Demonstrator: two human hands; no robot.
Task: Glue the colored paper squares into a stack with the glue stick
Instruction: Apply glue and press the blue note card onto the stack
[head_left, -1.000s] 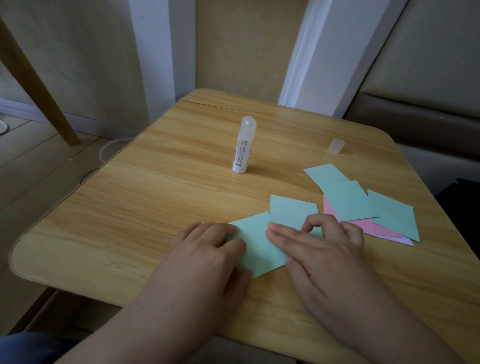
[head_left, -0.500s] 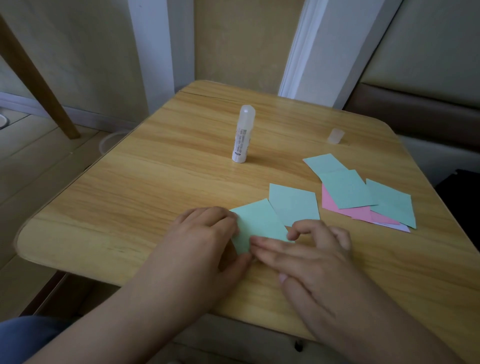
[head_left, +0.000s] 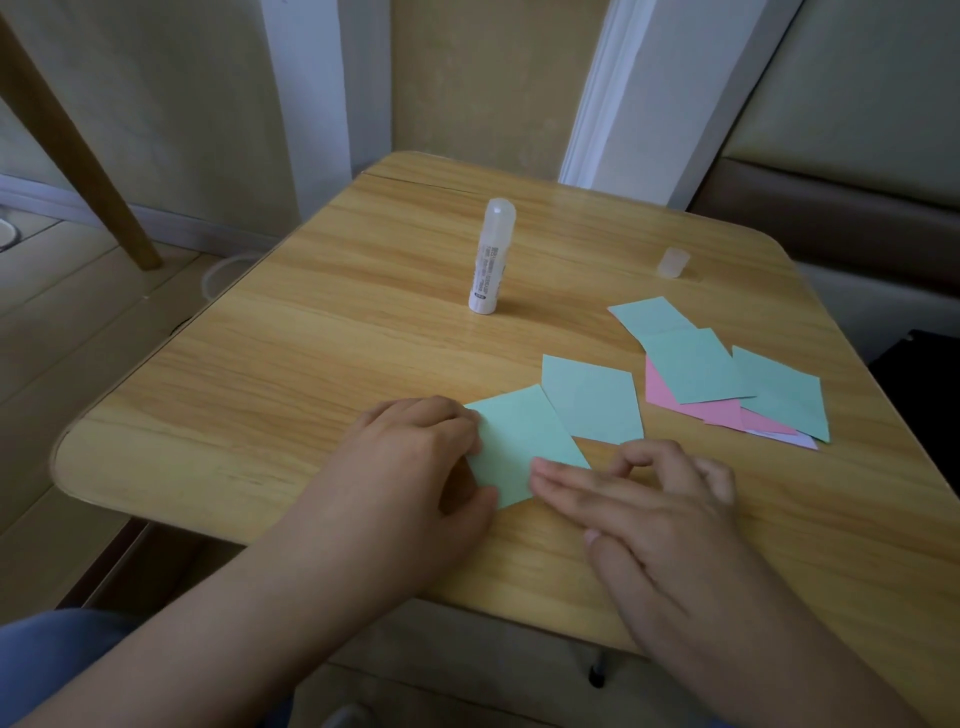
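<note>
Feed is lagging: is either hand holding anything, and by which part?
Nothing is lifted. The left hand pins the green square at its left edge; right hand fingertips press its near corner.

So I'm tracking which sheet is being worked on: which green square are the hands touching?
The green square nearest the table's front edge: the left hand and right hand both touch it. The other green squares lie untouched farther right.

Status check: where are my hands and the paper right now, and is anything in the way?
Left hand and right hand both open, fingers pressing the near green square flat on the table. Glue stick upright, untouched, beyond. Nothing in the way.
</note>
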